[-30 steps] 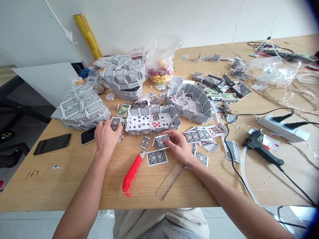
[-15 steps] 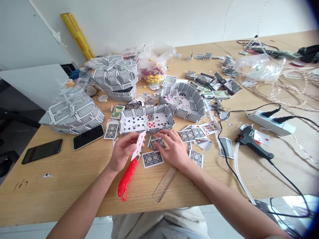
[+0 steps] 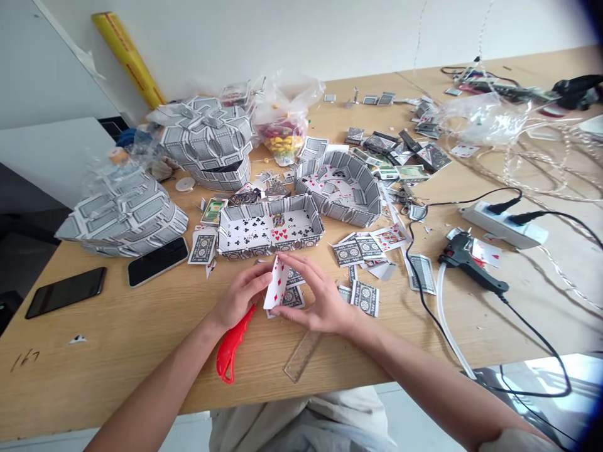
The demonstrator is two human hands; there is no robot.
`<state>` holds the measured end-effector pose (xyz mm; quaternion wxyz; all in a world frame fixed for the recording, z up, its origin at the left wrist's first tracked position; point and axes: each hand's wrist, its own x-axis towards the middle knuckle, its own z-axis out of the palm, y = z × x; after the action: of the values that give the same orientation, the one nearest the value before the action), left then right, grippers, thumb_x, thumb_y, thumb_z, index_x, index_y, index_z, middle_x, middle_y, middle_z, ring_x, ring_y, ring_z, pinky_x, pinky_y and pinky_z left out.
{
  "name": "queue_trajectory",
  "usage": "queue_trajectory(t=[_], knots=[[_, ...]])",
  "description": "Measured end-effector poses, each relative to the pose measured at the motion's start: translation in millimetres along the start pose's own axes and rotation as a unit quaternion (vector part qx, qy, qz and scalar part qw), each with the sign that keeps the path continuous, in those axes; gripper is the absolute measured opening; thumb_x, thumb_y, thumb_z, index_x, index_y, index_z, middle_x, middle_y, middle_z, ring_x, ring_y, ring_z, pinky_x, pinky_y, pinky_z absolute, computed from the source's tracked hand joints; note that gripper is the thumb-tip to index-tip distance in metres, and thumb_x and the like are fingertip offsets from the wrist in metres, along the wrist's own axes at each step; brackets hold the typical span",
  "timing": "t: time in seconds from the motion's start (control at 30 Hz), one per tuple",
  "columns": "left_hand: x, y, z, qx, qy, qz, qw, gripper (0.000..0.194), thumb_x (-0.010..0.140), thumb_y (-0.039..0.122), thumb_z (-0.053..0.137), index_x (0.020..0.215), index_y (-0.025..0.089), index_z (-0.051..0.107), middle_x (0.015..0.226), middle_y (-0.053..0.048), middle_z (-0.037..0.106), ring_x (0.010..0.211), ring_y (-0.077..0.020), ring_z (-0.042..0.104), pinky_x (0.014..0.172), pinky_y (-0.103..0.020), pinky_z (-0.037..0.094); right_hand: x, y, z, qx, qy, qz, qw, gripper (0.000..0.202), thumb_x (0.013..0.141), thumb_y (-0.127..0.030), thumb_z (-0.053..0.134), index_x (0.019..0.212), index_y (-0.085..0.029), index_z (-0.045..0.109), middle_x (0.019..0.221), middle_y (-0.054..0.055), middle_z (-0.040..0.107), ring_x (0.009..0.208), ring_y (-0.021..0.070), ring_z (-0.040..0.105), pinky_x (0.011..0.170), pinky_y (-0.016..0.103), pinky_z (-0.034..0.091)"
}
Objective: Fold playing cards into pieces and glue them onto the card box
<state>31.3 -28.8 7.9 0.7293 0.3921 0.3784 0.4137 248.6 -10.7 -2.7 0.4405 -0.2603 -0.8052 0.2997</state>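
Observation:
Upright between both hands is a playing card (image 3: 277,284) with red diamonds on its face. My left hand (image 3: 242,295) is closed on its left side, thumb against the face. With thumb and fingers at its lower and upper edges, my right hand (image 3: 318,296) grips it too. Under my left hand lies a red-handled knife (image 3: 232,345), its blade end hidden. A clear ruler (image 3: 301,358) rests below my right hand. Patterned cards (image 3: 294,296) lie face down behind the held card. Just beyond stands a rectangular tray (image 3: 268,246) built from cards.
A many-sided card tray (image 3: 362,215) stands behind, with card-covered boxes (image 3: 207,138) (image 3: 125,213) at the left. Two phones (image 3: 157,262) (image 3: 66,292) lie there. At the right are a glue gun (image 3: 471,263), its cable and a power strip (image 3: 504,225). Loose cards (image 3: 365,297) are scattered nearby.
My right hand has lifted from the cards on the table and come to the diamond card, now gripping its edges. The card has turned its face more toward me. The whole view has shifted slightly.

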Motion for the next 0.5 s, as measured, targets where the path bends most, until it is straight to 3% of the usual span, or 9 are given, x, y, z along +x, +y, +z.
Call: queue_trajectory(t=[0.17,0.23,0.33,0.5], knots=[[-0.5,7.1,-2.0,0.05,0.019,0.048,0.997,0.037,0.099,0.045,0.074,0.128,0.022,0.077,0.12,-0.01,0.079,0.099,-0.0228,0.074,0.084,-0.029,0.059,1.1,2.7,-2.5,0.044,0.027,0.048,0.998,0.094,0.084,-0.043,0.092,0.163,-0.025,0.046,0.156,0.018,0.062,0.144,0.035,0.061,0.121,0.052,0.052],[-0.9,10.9,-2.1,0.075,0.015,0.068,0.995,0.036,0.099,0.042,0.075,0.127,0.021,0.076,0.118,-0.01,0.079,0.098,-0.0226,0.074,0.085,-0.03,0.06,0.8,3.3,-1.9,0.075,0.039,0.079,0.993,0.088,0.084,-0.042,0.093,0.159,-0.025,0.05,0.152,0.018,0.065,0.141,0.0341,0.064,0.119,0.052,0.053],[-0.3,12.2,-2.9,0.098,0.0,0.09,0.991,0.039,0.098,0.04,0.076,0.132,0.02,0.072,0.111,-0.01,0.079,0.097,-0.0234,0.074,0.087,-0.032,0.06,0.5,4.1,-0.6,0.129,0.047,0.119,0.983,0.07,0.084,-0.04,0.092,0.145,-0.025,0.061,0.154,0.017,0.063,0.143,0.0339,0.063,0.121,0.053,0.05],[2.6,3.8,-7.5,0.141,0.008,0.139,0.98,0.049,0.092,0.035,0.084,0.137,0.022,0.069,0.128,-0.011,0.075,0.112,-0.0248,0.071,0.092,-0.031,0.06,1.7,5.2,-0.4,0.165,0.038,0.146,0.975,0.045,0.089,-0.042,0.089,0.128,-0.025,0.075,0.158,0.014,0.062,0.146,0.0333,0.06,0.125,0.054,0.045]])
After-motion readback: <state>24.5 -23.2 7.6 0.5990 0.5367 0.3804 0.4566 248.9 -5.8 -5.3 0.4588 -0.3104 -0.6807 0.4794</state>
